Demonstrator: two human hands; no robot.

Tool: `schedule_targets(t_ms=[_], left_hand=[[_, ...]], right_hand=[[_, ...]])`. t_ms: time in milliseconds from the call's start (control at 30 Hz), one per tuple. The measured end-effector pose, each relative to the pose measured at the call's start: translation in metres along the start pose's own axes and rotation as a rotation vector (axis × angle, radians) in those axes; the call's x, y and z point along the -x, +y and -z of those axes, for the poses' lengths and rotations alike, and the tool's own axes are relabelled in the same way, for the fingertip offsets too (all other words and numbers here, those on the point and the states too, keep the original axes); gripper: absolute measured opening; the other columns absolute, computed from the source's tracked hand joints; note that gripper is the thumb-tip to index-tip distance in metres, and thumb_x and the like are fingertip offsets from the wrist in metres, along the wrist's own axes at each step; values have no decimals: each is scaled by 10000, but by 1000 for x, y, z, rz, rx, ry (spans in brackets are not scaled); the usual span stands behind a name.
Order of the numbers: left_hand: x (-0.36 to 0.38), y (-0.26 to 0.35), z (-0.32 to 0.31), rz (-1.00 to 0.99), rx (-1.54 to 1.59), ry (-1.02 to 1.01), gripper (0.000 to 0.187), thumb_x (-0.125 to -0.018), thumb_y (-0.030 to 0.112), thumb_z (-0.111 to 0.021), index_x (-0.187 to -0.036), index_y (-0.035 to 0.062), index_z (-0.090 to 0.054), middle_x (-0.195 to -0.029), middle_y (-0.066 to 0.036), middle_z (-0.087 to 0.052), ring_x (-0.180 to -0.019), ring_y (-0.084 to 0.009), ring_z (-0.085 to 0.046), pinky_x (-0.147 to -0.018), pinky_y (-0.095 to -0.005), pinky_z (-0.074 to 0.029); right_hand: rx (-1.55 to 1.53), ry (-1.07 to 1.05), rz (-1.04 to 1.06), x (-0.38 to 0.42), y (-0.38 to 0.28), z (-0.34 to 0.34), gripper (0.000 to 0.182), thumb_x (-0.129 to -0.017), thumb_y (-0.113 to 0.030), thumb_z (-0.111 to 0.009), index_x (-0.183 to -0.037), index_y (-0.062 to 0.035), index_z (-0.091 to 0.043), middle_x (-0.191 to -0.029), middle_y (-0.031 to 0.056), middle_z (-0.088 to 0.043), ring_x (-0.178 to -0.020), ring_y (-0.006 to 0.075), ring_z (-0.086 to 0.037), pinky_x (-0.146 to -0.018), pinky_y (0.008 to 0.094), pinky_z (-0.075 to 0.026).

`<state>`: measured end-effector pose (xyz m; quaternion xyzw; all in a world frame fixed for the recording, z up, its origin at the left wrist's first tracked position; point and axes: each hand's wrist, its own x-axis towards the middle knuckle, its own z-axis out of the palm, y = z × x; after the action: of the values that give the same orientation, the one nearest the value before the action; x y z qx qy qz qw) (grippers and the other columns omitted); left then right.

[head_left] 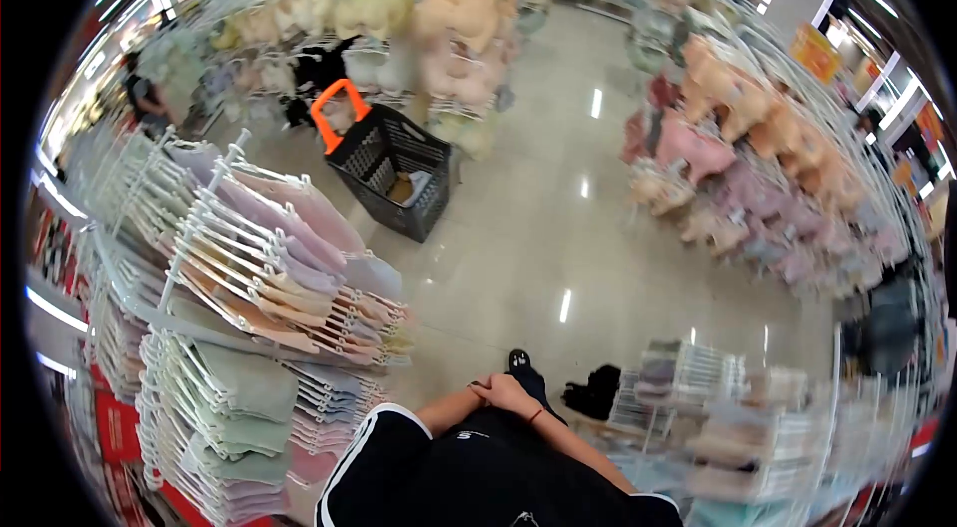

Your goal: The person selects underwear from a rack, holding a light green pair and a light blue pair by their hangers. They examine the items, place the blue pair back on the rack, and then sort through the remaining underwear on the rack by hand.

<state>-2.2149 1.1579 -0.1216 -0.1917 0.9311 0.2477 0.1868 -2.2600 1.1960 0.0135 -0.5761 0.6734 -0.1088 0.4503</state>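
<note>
My left hand (pixel 478 390) and my right hand (pixel 507 394) are clasped together in front of my body, above the dark trousers. The right one lies over the left and partly hides its fingers. Both look closed, and no object shows in them. A thin red string bracelet (pixel 536 415) circles my right wrist. Closest on the left are pastel garments (pixel 244 382) on white hangers. Farther ahead, a dark grey shopping basket (pixel 394 163) with an orange handle (pixel 337 108) stands on the floor, with a small brown and white item (pixel 407 188) inside.
Glossy tiled floor (pixel 518 268) runs between the racks. Bras (pixel 738 148) in pink, orange and purple hang on the right, and paler bras (pixel 464 38) at the back. A lower rack (pixel 678 397) and a black item (pixel 593 390) are front right. Another person (pixel 147 93) stands far left.
</note>
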Motion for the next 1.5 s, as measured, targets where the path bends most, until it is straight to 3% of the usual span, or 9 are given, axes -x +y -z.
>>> schedule_targets(t_ms=[167, 300, 400, 500, 600, 767, 1133, 1367, 1500], left_hand=[[-76, -33, 85, 140, -131, 288, 138, -774, 126, -511, -803, 105, -645, -810, -91, -642, -828, -279, -613, -870, -423, -418], [-114, -96, 159, 319, -539, 825, 130, -767, 119, -511, -777, 107, -641, -773, -78, -641, -805, -280, -613, -883, -427, -406], [-89, -128, 279, 413, -341, 416, 129, -762, 124, -518, -806, 147, -638, -765, -45, -634, -855, -229, -602, -961, -483, -310], [-88, -151, 329, 534, -293, 292, 146, -762, 123, -516, -841, 133, -638, -822, -59, -637, -909, -215, -588, -968, -495, -298], [-117, -205, 344, 456, -178, 482, 139, -757, 120, -520, -823, 124, -642, -852, -68, -638, -904, -228, -592, -990, -502, -283], [-131, -266, 381, 463, -92, 450, 142, -743, 108, -520, -824, 108, -637, -854, -73, -640, -907, -234, -591, -1008, -521, -268], [-62, -381, 331, 792, 429, 567, 225, -803, 261, -518, -899, 82, -615, -906, -120, -626, -911, -286, -579, -856, -480, -394], [15, -372, 272, 1236, 800, 708, 267, -808, 238, -466, -916, 48, -620, -894, -172, -630, -839, -348, -605, -725, -448, -480], [41, -372, 293, 1597, 980, 729, 263, -788, 226, -482, -919, 43, -617, -917, -193, -624, -862, -357, -601, -745, -462, -478]], right_hand=[[303, 337, 298, -35, -28, 115, 357, -816, -341, -557, -806, 9, -627, -819, 226, -604, -768, 378, -573, -695, 414, -478], [285, 473, 533, -70, -61, 184, 267, -752, -266, -636, -853, -21, -598, -801, 167, -579, -705, 319, -567, -638, 392, -466], [173, 494, 705, -111, -86, 218, 244, -724, -214, -666, -864, -39, -569, -774, 137, -554, -684, 286, -568, -593, 367, -464], [136, 564, 794, -151, -116, 240, 237, -720, -196, -672, -856, -46, -549, -767, 123, -544, -660, 270, -568, -557, 348, -463], [197, 546, 726, -193, -126, 256, 237, -728, -206, -668, -845, -47, -538, -774, 118, -543, -624, 267, -565, -527, 346, -461], [241, 484, 717, -279, -142, 273, 246, -750, -239, -652, -790, -46, -505, -752, 122, -531, -570, 268, -559, -476, 359, -453], [120, -182, 812, -405, -204, 276, 271, -810, -260, -620, -738, -8, -553, -636, 147, -554, -593, 316, -561, -525, 370, -433], [395, -653, 842, -527, -214, 270, 203, -830, -208, -574, -778, -13, -591, -724, 166, -601, -663, 351, -578, -582, 395, -454], [592, -729, 1105, -602, -291, 250, 228, -828, -236, -538, -785, -20, -596, -754, 174, -601, -738, 368, -577, -626, 437, -454]])
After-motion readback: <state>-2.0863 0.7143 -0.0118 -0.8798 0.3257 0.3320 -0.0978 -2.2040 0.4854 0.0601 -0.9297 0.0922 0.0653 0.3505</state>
